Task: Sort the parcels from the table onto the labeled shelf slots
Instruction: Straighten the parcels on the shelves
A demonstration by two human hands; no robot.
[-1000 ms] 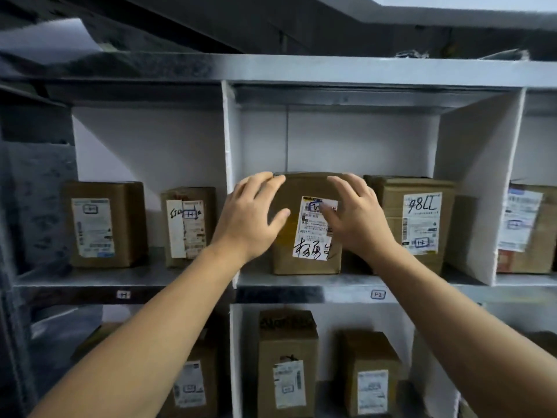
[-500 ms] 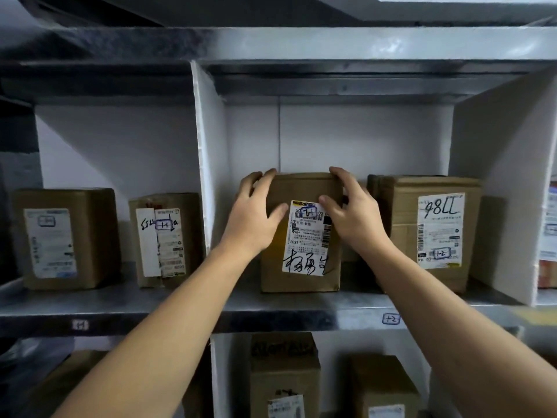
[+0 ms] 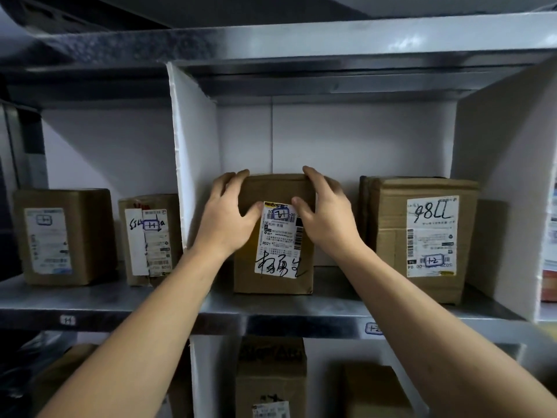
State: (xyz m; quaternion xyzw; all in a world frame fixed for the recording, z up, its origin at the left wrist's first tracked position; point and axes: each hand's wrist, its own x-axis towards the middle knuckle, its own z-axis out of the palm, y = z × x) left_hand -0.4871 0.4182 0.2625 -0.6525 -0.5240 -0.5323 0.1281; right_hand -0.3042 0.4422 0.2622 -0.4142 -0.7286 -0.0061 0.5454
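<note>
Left grip [image 3: 229, 220] and right grip [image 3: 327, 221] each clasp an upper corner of the cardboard parcel [image 3: 272, 188] on the shelf [image 3: 331, 307] tagged "1-2", beside a box [image 3: 388, 230] marked "98LL".

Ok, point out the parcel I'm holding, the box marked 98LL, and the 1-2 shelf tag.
held parcel [image 3: 278, 242], head view, on its white shipping label.
98LL box [image 3: 431, 239], head view, on its label below the handwriting.
1-2 shelf tag [image 3: 372, 328], head view, on the tag's visible left part.

Fingers [image 3: 233, 181] now over parcel [image 3: 245, 273] top
</note>
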